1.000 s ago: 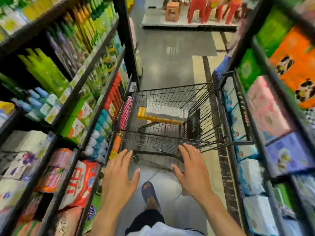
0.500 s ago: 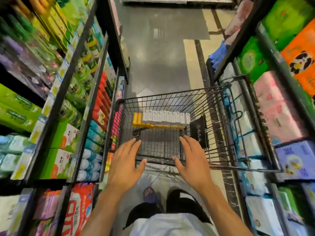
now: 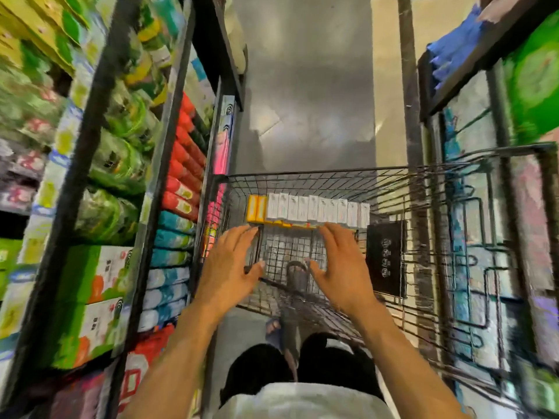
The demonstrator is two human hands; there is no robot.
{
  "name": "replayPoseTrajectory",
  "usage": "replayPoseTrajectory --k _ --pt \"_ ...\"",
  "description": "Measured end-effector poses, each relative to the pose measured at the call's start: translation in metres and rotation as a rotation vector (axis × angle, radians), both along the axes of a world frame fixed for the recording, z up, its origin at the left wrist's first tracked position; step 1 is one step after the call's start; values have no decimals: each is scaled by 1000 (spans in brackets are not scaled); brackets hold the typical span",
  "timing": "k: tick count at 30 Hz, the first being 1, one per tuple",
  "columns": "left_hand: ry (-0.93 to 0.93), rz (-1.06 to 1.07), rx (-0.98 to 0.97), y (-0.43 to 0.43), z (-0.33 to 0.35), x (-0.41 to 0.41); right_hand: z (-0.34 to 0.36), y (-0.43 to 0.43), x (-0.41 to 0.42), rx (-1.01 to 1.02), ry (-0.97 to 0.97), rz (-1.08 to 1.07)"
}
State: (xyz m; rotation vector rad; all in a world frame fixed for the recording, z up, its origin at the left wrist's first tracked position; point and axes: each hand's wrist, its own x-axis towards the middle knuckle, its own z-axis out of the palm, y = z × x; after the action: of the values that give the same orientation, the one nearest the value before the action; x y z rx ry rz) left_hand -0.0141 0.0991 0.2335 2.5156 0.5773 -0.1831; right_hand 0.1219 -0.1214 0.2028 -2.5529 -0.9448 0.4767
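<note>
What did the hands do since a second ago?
Both the left hand and right hand moved forward from behind the cart, over its near rim, until their fingertips are at the row of boxes. Nothing was grabbed; fingers are spread. The boxes and the black pouch stayed put in the cart.

I see a shiny grey floor (image 3: 302, 86) at twelve o'clock, a full shelf rack (image 3: 86, 152) at nine, another rack (image 3: 453, 86) at three.

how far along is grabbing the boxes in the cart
Done: both arms are over the black wire shopping cart. In hand: open left hand and right hand reach the row of white and yellow boxes, fingertips at its near edge. Left: the grip; nothing is held.
</note>
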Motion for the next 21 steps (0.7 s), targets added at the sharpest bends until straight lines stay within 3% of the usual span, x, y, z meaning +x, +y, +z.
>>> replayPoseTrajectory --k 21 --pt "282 -51 -171 89 -245 152 -233 120 119 -215 218 115"
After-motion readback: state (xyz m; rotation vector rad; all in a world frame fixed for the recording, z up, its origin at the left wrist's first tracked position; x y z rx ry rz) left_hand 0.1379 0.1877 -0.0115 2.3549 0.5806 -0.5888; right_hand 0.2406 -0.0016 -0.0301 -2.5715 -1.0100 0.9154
